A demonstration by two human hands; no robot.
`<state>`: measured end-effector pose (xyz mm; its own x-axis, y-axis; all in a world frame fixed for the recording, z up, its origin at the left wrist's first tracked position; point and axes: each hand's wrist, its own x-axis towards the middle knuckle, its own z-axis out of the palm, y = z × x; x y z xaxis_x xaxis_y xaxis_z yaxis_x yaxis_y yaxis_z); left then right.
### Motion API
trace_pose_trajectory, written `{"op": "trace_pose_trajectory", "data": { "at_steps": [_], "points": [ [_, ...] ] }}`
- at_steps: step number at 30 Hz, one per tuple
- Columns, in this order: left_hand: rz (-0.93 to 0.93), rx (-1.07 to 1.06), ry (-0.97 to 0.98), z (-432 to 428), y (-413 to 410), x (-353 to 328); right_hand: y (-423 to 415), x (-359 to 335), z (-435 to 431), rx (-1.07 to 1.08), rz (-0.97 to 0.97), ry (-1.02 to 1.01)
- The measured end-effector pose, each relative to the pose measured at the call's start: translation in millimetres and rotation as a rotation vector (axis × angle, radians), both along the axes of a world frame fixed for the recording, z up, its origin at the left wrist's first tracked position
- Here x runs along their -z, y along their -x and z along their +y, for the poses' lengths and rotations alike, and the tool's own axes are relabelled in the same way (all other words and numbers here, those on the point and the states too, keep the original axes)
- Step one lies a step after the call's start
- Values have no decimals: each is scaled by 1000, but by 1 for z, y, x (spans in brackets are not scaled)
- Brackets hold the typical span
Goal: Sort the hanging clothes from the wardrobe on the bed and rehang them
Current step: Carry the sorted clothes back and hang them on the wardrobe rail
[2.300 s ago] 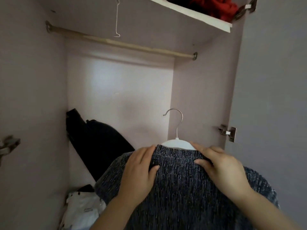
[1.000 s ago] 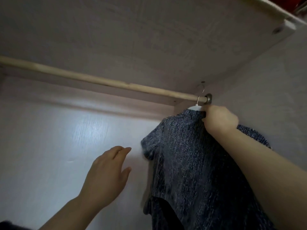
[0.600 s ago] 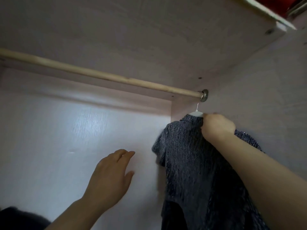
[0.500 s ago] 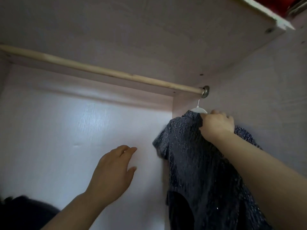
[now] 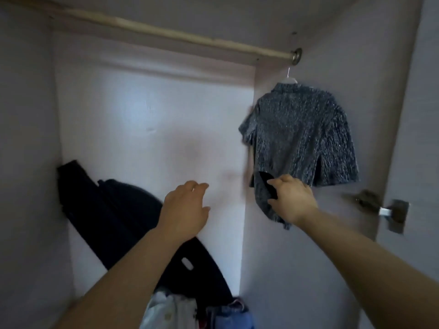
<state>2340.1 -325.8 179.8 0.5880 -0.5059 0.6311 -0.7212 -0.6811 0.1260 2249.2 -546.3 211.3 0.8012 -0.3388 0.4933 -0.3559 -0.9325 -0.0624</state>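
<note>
Grey top [image 5: 299,129] hangs on the rod [image 5: 166,34]; right hand [image 5: 292,200] grip pinches its hem, left hand [image 5: 185,210] spread.

The inside of a pale wardrobe [image 5: 28,138] is seen from the front. Its back panel [image 5: 152,119] is lit high up by a soft bluish patch of light, while the side walls are left in shade. A wooden rail [image 5: 166,34] is fixed just under the top panel and held at its right end by a round metal socket [image 5: 297,57]. A blurred metal hinge [image 5: 384,210] is mounted at the right edge. What may be a dark bag [image 5: 118,210] is leaned against the back panel, low on the left.
</note>
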Motion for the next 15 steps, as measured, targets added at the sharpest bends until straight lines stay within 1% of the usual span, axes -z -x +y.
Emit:
{"op": "trace_pose_trajectory", "data": {
  "at_steps": [4, 8, 11, 15],
  "points": [
    [78, 27, -123, 21, 58, 61, 68, 81, 48, -31, 138, -127],
    [169, 89, -162, 31, 118, 112, 143, 148, 82, 0, 245, -231],
    [194, 166, -188, 37, 163, 140, 200, 183, 99, 57, 276, -310],
    [260, 273, -202, 42, 220, 169, 275, 211, 114, 142, 285, -382]
  ]
}}
